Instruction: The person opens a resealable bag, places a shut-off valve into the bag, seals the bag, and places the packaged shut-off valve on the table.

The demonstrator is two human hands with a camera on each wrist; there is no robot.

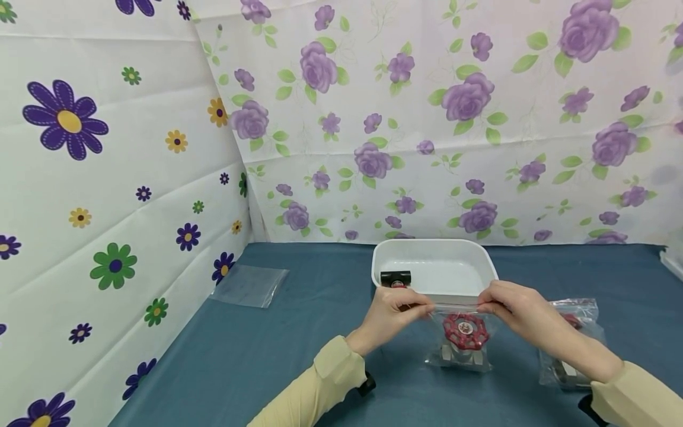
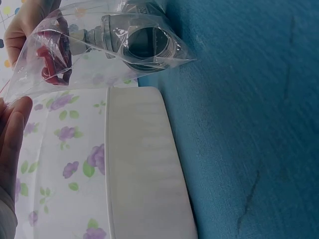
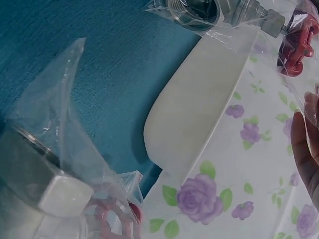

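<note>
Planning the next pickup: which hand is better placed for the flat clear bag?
Probably the left hand: the flat clear bag lies on its side; the right hand is farther. Both pinch the valve bag.

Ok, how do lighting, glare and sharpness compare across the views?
Head: bright, white tray clearly lit; left wrist: dimmer, with glare streaks on the clear zip bag; right wrist: also dim, the nearer bagged handwheel valve hazy, and a soft shadow beside the white tray on the blue tablecloth.
</note>
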